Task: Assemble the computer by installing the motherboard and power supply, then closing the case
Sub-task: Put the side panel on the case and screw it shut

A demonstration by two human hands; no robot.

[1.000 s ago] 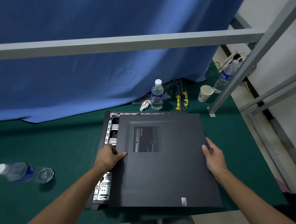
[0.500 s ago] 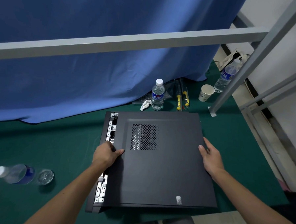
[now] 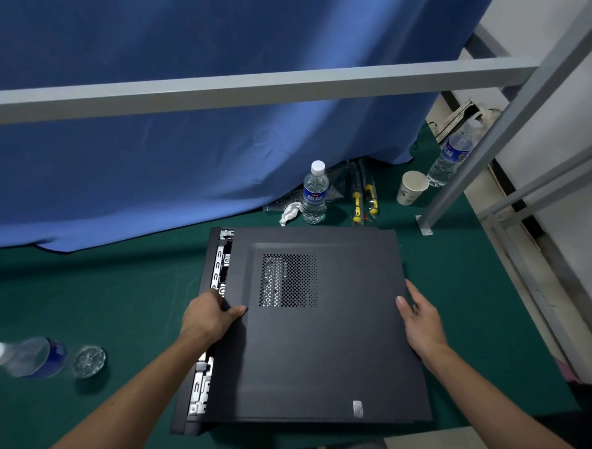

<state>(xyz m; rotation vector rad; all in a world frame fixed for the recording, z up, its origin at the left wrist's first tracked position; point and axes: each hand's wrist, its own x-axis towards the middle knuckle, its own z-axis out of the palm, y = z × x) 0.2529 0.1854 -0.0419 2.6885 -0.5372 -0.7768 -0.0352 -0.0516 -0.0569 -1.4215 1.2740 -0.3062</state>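
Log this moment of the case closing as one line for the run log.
stage: closing case | side panel lying on case, strip uncovered at left | left hand grips left edge | right hand on right edge

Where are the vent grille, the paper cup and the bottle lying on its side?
vent grille [image 3: 289, 280]: head view, middle of the perforated patch.
paper cup [image 3: 411, 189]: head view, on its white side wall.
lying bottle [image 3: 37, 356]: head view, on its blue-labelled body.
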